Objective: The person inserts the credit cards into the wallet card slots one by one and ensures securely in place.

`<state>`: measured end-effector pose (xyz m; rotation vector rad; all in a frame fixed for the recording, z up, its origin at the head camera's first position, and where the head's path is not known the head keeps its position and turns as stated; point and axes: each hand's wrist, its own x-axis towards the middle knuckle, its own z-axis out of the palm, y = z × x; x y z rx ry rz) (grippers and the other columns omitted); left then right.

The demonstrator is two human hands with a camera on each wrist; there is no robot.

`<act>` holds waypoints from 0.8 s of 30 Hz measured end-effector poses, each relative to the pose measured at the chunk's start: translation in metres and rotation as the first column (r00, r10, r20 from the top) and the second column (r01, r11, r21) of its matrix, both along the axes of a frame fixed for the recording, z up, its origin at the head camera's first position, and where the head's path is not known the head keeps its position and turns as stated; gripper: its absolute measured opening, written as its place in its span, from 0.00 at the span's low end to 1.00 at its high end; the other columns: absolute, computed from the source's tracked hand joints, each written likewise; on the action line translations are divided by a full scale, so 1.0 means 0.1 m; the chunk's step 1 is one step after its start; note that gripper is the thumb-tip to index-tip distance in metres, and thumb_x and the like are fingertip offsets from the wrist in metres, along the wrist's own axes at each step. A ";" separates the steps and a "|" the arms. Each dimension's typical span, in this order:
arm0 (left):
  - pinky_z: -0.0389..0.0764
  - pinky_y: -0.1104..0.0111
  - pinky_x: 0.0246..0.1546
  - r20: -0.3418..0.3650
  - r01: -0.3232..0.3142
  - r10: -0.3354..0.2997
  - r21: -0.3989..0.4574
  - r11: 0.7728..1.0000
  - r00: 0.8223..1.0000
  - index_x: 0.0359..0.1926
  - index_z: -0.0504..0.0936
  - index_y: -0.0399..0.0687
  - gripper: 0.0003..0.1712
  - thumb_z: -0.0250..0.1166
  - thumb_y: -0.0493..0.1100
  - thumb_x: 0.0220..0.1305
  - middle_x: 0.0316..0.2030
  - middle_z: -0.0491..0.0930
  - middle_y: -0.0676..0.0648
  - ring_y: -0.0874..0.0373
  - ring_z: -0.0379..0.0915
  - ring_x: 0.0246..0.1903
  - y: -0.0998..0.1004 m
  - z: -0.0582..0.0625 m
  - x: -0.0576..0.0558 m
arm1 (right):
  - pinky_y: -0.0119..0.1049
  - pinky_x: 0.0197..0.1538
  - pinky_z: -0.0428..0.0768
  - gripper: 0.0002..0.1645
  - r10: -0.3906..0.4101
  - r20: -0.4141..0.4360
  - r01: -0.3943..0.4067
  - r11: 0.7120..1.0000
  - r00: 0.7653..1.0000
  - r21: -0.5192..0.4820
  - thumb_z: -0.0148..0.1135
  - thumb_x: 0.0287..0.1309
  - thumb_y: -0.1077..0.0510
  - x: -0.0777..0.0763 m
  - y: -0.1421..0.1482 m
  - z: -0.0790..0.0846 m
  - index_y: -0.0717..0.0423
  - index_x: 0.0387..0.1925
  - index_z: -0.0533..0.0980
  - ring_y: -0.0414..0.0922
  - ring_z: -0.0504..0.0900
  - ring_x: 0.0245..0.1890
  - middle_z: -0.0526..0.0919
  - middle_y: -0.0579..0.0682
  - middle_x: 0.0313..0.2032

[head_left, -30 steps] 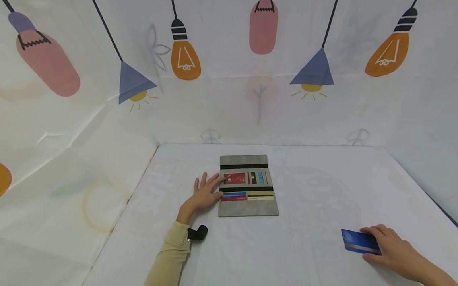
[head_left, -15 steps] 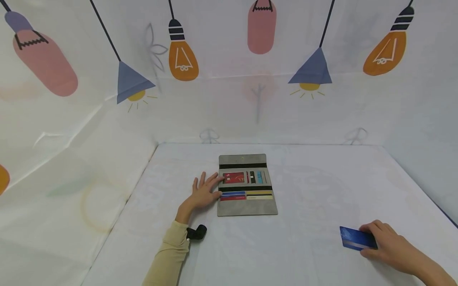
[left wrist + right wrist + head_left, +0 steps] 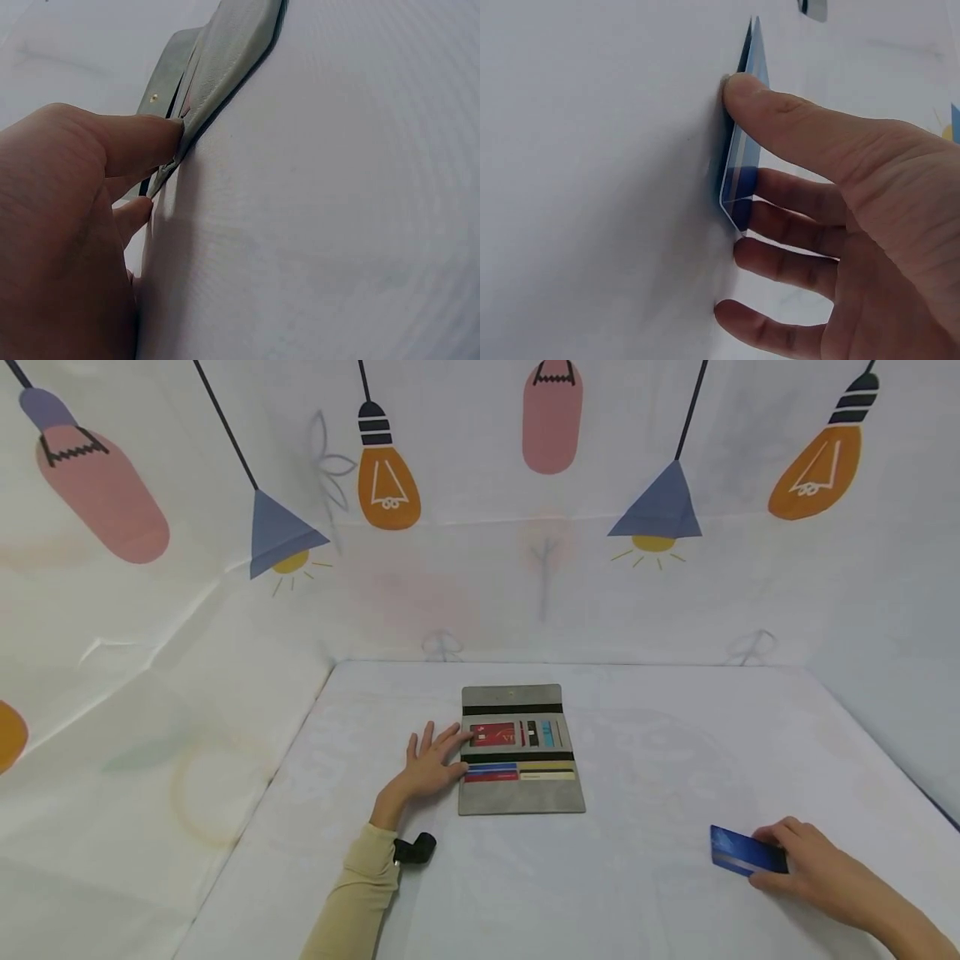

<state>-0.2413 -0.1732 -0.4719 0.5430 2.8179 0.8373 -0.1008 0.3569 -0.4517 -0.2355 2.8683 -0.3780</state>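
An opened grey card wallet [image 3: 522, 797] lies flat on the white table, with a red card [image 3: 494, 734] and several other cards in its slots. My left hand [image 3: 423, 771] rests at the wallet's left edge with spread fingers; thumb and index finger touch that edge. In the left wrist view the thumb [image 3: 142, 140] meets the wallet's side [image 3: 225, 71]. Far to the right, my right hand [image 3: 821, 877] pinches a blue bank card [image 3: 742, 850] between thumb and fingers. In the right wrist view the card [image 3: 744, 154] stands edge-on to the camera, close to the table.
The white table [image 3: 600, 893] ends at a back wall [image 3: 480, 577] printed with lamps and bulbs. Another pale wall [image 3: 150, 735] rises along the left side. A black wrist device [image 3: 415, 848] sits on the left forearm.
My right hand has shifted slightly left and away from me, carrying the blue bank card. The left hand and the wallet have stayed in place.
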 end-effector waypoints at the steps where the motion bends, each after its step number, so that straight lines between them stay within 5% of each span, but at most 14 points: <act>1: 0.27 0.38 0.70 -0.002 0.001 -0.001 -0.001 1.000 1.000 0.73 0.65 0.55 0.32 0.58 0.49 0.69 0.77 0.53 0.44 0.35 0.25 0.76 0.00 -0.01 0.00 | 0.49 0.43 0.80 0.38 0.001 0.001 -0.001 1.000 1.000 -0.007 0.73 0.49 0.40 -0.02 -0.01 0.01 0.66 0.50 0.76 0.49 0.74 0.42 0.77 0.52 0.43; 8: 0.26 0.39 0.70 -0.006 -0.005 0.004 -0.014 1.000 1.000 0.73 0.64 0.57 0.32 0.57 0.50 0.69 0.77 0.52 0.46 0.36 0.24 0.76 0.01 -0.03 -0.02 | 0.48 0.44 0.79 0.38 0.041 -0.053 -0.042 0.999 0.998 -0.033 0.73 0.48 0.37 -0.21 -0.17 0.06 0.63 0.49 0.77 0.49 0.74 0.44 0.77 0.50 0.43; 13: 0.27 0.39 0.70 -0.012 0.001 -0.002 -0.014 1.000 1.000 0.73 0.64 0.56 0.33 0.57 0.50 0.69 0.77 0.52 0.45 0.35 0.25 0.76 0.00 -0.05 -0.02 | 0.55 0.48 0.78 0.41 0.068 -0.020 -0.069 0.995 0.998 -0.076 0.73 0.49 0.37 -0.42 -0.36 0.13 0.67 0.50 0.76 0.51 0.75 0.44 0.78 0.54 0.44; 24: 0.26 0.39 0.70 0.005 -0.012 0.012 -0.019 1.000 1.000 0.73 0.64 0.56 0.33 0.57 0.50 0.69 0.77 0.52 0.46 0.36 0.24 0.76 0.02 0.00 -0.01 | 0.54 0.49 0.79 0.38 0.127 -0.018 -0.128 0.976 0.992 -0.175 0.72 0.53 0.40 -0.86 -0.70 0.28 0.65 0.53 0.73 0.51 0.77 0.45 0.76 0.58 0.47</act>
